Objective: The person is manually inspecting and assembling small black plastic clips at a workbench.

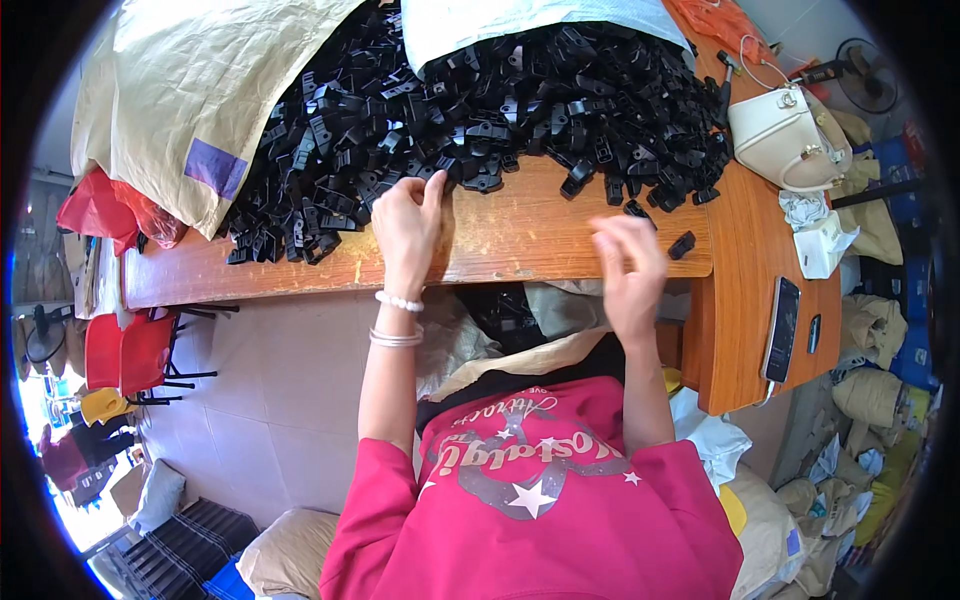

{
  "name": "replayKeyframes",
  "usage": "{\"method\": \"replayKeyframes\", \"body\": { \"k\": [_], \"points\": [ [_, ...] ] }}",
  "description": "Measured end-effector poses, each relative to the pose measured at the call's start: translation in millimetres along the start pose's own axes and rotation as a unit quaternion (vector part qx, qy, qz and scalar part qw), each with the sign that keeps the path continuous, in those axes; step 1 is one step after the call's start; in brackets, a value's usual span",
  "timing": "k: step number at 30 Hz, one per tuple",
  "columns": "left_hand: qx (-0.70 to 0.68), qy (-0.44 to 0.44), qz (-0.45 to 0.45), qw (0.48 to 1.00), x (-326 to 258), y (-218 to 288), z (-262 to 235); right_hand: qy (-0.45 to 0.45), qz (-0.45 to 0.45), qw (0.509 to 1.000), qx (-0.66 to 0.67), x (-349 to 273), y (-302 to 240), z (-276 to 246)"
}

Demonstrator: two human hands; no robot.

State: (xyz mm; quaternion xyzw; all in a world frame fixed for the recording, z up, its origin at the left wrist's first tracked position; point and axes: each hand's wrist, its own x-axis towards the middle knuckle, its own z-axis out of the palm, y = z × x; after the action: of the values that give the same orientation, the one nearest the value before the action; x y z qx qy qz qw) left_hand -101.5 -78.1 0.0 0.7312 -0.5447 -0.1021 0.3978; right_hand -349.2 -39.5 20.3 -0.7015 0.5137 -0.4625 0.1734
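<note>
A large heap of small black plastic parts (pixel 480 120) covers the back of the wooden table. My left hand (pixel 405 225) is at the heap's front edge, its fingers curled under and the thumb pointing up. Whatever those fingers hold, if anything, is hidden. Over the table's front edge to the right, my right hand (pixel 635 275) is raised with fingers bent and the thumb apart from them. Its fingertips are slightly blurred, and nothing shows between them. One loose black part (pixel 681 245) lies to the right of this hand; another (pixel 638 212) is just behind its fingers.
A brown paper sack (pixel 200 90) and a white sack (pixel 540 20) lie over the heap. On the right-hand table section are a cream handbag (pixel 790 140), a pack of tissues (pixel 825 245) and a phone (pixel 782 330). A red chair (pixel 130 352) stands at left.
</note>
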Motion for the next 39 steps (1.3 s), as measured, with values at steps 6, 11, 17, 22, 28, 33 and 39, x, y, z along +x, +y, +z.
{"method": "replayKeyframes", "body": {
  "k": [6,11,17,22,28,33,39],
  "points": [
    [-0.266,-0.121,-0.194,0.936,-5.0,8.2,-2.0,0.059,0.008,0.955,-0.289,-1.7,38.1,-18.8],
    [-0.287,-0.136,-0.083,0.945,-39.2,14.5,-9.6,0.041,-0.039,0.974,-0.220,-8.0,26.5,-1.5],
    [-0.386,-0.179,-0.162,0.890,-54.9,25.5,-16.5,-0.075,-0.044,0.995,-0.054,-12.3,12.5,26.2],
    [-0.421,-0.274,-0.190,0.844,-58.6,25.0,-22.6,-0.130,-0.156,0.955,-0.215,6.3,4.0,27.9],
    [-0.474,-0.264,-0.202,0.815,-65.7,25.9,-22.1,-0.089,-0.058,0.991,0.084,-0.2,-15.5,32.6],
    [-0.464,-0.299,-0.170,0.816,-66.1,34.8,-27.7,-0.105,-0.031,0.985,0.135,-4.7,-28.1,37.2],
    [-0.447,-0.258,-0.151,0.843,-72.6,34.6,-27.6,-0.084,-0.109,0.988,0.069,-8.3,-34.9,40.8]
  ]
}}
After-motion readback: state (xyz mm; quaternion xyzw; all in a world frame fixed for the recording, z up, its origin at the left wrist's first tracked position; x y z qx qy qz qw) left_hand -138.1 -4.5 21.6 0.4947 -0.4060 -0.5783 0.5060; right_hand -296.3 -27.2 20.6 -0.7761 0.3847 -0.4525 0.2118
